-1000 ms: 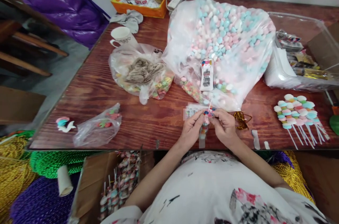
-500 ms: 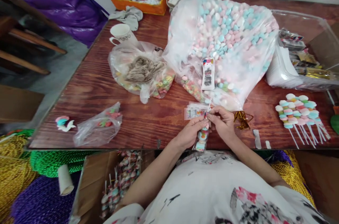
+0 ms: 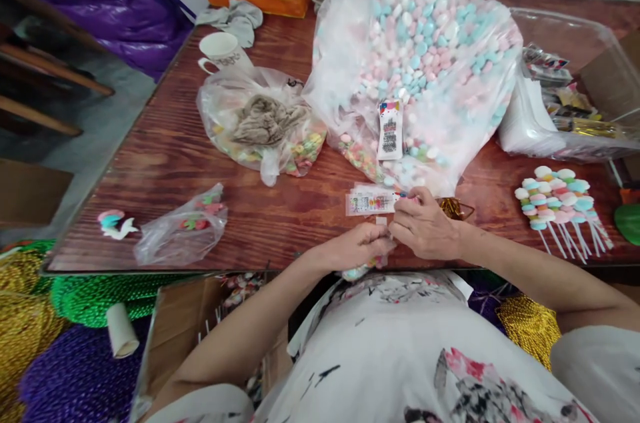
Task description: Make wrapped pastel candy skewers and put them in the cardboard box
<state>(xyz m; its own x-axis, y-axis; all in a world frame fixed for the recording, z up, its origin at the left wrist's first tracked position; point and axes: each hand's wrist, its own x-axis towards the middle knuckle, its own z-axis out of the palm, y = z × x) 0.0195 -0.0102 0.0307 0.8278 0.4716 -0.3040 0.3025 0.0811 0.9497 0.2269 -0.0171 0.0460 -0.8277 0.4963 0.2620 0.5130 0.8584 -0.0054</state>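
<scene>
One wrapped candy stick point(image 3: 356, 272) is held at the near edge of the table point(image 3: 280, 223) by the left hand point(image 3: 354, 248), its fingers curled closed around it. The right hand point(image 3: 423, 226) is bunched shut just beside, its hold unclear; beyond, one large bag point(image 3: 343, 33) and one mug point(image 3: 219, 46) are seen

Strips point(image 3: 371, 200) before large bag point(image 3: 340, 53); mug point(image 3: 223, 55) left; skewers point(image 3: 556, 200) right.

No legible text — only blurred print on the white label strip point(image 3: 390, 130) and clear wrappers point(image 3: 370, 202)
</scene>
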